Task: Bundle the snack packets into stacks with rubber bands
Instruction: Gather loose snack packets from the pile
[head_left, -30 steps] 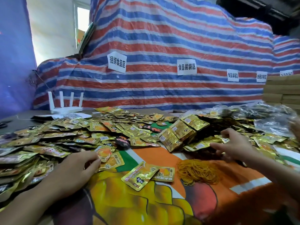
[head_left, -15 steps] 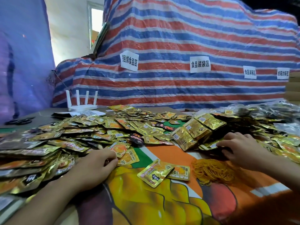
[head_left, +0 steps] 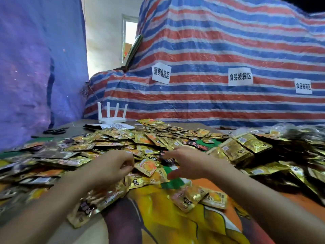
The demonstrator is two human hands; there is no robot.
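Several gold and orange snack packets (head_left: 109,143) lie heaped loose across the table. My left hand (head_left: 112,168) sits at the pile's near edge, its fingertips and thumb pinching the corner of one orange-faced packet (head_left: 148,167). My right hand (head_left: 189,164) is just right of it, fingers spread, fingertips touching a dark packet (head_left: 167,160) on the heap. Bundled stacks (head_left: 235,153) stand to the right. Two loose packets (head_left: 190,198) lie near the front. The rubber bands are hidden behind my right forearm.
A printed orange and yellow cloth (head_left: 158,222) covers the table. At the back left stand a white router (head_left: 112,118) and black scissors (head_left: 54,131). Clear plastic bags (head_left: 299,131) pile up at the far right. A striped tarp (head_left: 211,50) rises behind.
My right hand left the pile on the right and came to the middle, beside my left hand. My left hand shifted forward onto the orange-faced packet. The view swung left and closer.
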